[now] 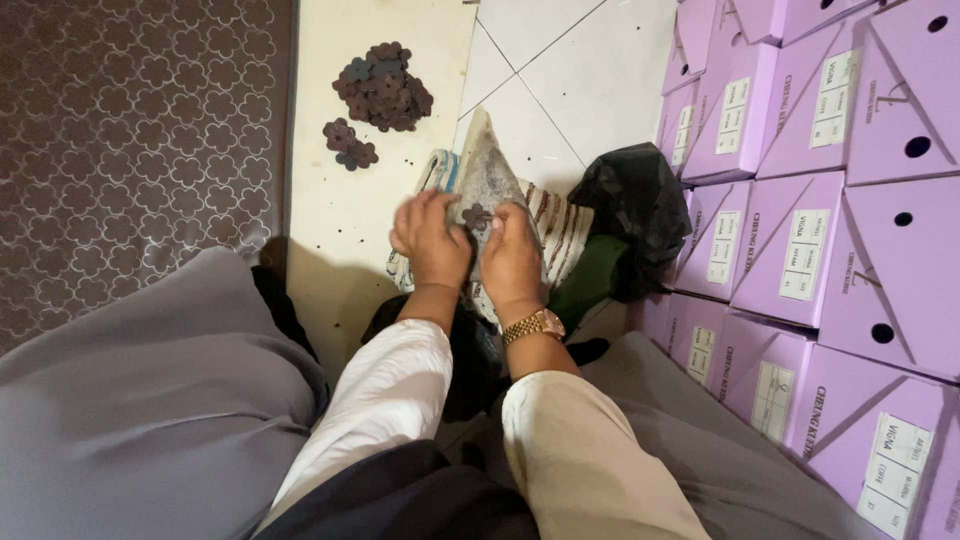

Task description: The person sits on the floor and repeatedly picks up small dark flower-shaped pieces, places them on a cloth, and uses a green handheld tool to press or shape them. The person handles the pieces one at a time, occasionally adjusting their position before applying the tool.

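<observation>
two hands seating a flower piece on a grey shoe part

far left of the grip lies a patterned brown mat (130, 130), well apart from the hands. between mat and grip runs a pale board (340, 230). on it, beyond the hands, sit a large heap of dark flower-shaped cutouts (383, 87) and a smaller cluster (349, 144) just beside it. judging by these heaps, many cutouts are not yet fitted; no finished pieces can be identified in view.

at the grip: the left hand (432, 240) is closed, fingers curled over the left edge of a grey pointed shoe part (487, 170), which rises away from the hands and rests on a striped cloth (560, 220). the right hand (510, 255), wearing a gold wristwatch (535, 325), is also closed, thumb and fingers pinching a single dark flower piece (477, 214) against the grey part. the piece lies between the two hands, touching both. whether it is already fixed cannot be told.

right of the grip sits a black plastic bag (635, 205) with something green (588, 280) below it, both near the right hand. further right stands a wall of stacked lilac boxes (830, 230), apart from the hands but bounding the space on that side. white floor tiles (580, 70) show beyond.
</observation>
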A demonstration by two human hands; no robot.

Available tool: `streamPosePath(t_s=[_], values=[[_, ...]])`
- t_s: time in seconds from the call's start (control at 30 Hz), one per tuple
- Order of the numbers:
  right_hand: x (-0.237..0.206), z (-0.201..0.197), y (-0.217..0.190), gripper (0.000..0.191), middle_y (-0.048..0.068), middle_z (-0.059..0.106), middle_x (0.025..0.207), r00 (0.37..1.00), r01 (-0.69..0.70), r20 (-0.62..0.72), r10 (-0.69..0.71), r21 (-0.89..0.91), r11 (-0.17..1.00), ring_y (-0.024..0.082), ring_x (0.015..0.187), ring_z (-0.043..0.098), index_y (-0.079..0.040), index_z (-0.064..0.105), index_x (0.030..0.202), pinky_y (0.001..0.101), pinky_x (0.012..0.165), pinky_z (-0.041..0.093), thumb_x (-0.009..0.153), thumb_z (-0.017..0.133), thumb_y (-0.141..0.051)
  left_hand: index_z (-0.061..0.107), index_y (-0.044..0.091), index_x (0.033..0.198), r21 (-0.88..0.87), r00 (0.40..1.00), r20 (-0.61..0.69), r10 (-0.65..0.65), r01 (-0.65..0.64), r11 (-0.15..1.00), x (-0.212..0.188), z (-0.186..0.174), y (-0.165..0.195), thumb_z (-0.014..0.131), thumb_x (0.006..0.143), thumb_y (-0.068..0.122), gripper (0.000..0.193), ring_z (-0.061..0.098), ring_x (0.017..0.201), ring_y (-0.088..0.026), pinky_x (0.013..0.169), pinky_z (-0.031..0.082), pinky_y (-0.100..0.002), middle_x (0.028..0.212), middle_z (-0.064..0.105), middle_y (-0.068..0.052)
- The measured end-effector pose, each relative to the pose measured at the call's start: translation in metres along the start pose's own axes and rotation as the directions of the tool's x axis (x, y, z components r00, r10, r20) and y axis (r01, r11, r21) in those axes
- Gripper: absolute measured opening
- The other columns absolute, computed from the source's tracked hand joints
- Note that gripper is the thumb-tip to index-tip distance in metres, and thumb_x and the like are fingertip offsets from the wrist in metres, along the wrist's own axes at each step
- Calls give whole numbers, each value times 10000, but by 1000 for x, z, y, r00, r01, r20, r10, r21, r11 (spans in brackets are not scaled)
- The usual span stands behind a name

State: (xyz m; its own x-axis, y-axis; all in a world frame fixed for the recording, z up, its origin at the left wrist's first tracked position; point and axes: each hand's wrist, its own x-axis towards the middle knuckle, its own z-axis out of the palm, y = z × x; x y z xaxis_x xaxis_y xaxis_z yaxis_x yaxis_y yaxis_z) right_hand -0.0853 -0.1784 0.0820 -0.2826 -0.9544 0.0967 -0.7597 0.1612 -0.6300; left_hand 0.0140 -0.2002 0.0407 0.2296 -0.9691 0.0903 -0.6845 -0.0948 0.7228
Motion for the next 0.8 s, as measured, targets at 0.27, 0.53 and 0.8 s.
streamPosePath(t_s=[0.27, 0.53, 0.8], values=[[-2, 1, 5, 209, 192, 700, 1118, 999, 6, 49, -3, -52, 999, 408, 1048, 656, -74, 550, 1206, 489, 905, 505, 1001, 577, -103, 577, 178, 1328, -364, 943, 183, -277, 327, 872, -7, 6, -11, 571, 907, 114, 426, 632, 1130, -276, 1024, 513, -413, 1217, 630, -81], [1, 0, 0, 215, 190, 693, 1133, 997, 37, 65, -37, 11, 999, 399, 1064, 665, -60, 533, 1219, 472, 925, 514, 1005, 550, -54, 658, 191, 1226, -20, 990, 36, -137, 138, 990, -5, 3, -16, 611, 728, 12, 531, 70, 1536, -483, 1116, -47, -752, 1586, 414, -190], [0, -2, 2, 180, 193, 683, 1134, 998, 21, 51, -22, 10, 1000, 402, 1079, 644, -53, 563, 1155, 469, 926, 507, 979, 590, -36, 584, 122, 1345, -49, 996, 89, 22, -18, 999, -12, -9, -10, 673, 748, 171, 606, 207, 1490, -469, 1168, 133, -666, 1524, 448, -166]])
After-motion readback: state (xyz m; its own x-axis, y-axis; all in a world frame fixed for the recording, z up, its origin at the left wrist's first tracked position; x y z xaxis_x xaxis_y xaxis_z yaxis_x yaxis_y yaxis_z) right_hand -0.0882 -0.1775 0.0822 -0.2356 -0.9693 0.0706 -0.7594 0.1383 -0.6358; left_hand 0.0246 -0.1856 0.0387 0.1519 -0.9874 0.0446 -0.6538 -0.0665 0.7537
